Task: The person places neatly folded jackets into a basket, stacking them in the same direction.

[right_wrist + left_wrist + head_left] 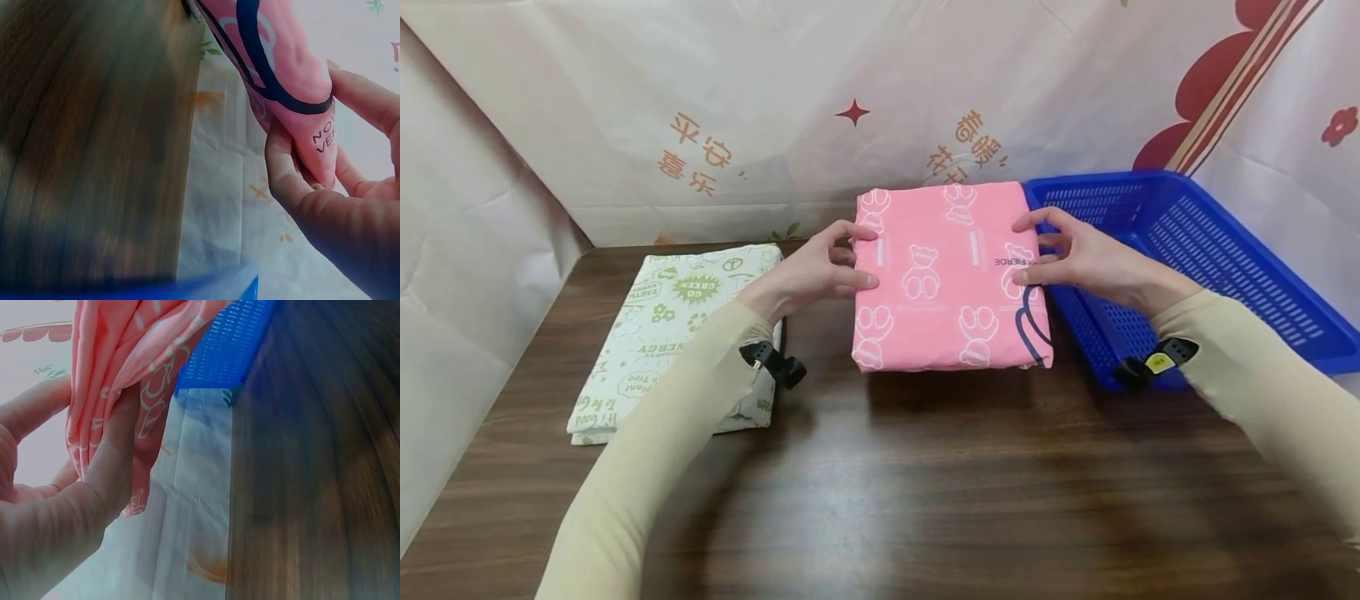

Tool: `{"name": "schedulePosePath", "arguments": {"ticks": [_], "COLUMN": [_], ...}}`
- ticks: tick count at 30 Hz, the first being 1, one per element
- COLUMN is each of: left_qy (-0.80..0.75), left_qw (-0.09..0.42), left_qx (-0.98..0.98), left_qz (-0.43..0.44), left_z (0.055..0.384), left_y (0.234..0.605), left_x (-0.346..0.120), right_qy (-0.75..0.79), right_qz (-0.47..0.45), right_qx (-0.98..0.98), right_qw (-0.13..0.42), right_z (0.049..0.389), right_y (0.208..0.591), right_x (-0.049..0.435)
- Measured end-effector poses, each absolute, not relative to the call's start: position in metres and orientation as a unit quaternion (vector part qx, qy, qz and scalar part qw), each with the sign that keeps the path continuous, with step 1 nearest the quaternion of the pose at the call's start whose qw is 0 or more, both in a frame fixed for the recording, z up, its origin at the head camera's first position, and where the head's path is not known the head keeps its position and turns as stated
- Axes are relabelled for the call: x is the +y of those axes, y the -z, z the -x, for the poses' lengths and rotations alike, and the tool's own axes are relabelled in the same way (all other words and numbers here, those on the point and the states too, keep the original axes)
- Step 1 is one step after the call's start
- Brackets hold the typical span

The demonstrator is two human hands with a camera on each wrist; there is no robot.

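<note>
Two hands grip one folded pink cloth (951,287), which I see raised above the brown table (850,517). The left hand (816,267) is clamped on the cloth's left edge; in the left wrist view I see the folded layers lying between thumb and fingers. The right hand (1090,258) is clamped on the opposite edge, likewise with the material between thumb and fingers. The cloth therefore spans the gap between the two hands and touches both. Its upper face carries white bear outlines. Dark lettering and a dark curved line mark its right side; I cannot read all of the lettering.

To the right of the cloth I locate a blue perforated basket (1232,258). In the head view the cloth's right edge is just beside the basket's left rim, and the right forearm crosses in front of the basket. To the left, a second folded cloth (632,350), white with green print, lies on the table, partly covered by the left forearm. Behind the table I observe a pale printed backdrop (790,125).
</note>
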State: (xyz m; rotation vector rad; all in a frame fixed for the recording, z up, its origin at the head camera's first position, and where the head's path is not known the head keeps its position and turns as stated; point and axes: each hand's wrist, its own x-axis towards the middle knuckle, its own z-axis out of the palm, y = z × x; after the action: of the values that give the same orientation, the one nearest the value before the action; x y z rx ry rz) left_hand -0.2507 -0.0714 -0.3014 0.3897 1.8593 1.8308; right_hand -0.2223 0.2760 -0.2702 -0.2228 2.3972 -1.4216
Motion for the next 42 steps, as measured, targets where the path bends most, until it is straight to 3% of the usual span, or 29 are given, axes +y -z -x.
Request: {"name": "schedulePosePath", "arguments": {"ticks": [27,42], "left_qy": [-0.657,-0.696], "left_qw": [0.209,0.174], "left_qx": [0.704,0.677], "left_qz": [-0.174,-0.164], "left_z": [0.263,0.264], "left_y": [0.285,0.289], "left_x": [-0.007,0.062], "right_qy": [0.476,0.400], "right_qz": [0.053,0.042], "right_qx": [0.864,0.897], "right_qw": [0.157,0.181], "right_z": [0.220,0.233], "right_y": [0.251,0.245], "right_x": [0.348,0.410]}}
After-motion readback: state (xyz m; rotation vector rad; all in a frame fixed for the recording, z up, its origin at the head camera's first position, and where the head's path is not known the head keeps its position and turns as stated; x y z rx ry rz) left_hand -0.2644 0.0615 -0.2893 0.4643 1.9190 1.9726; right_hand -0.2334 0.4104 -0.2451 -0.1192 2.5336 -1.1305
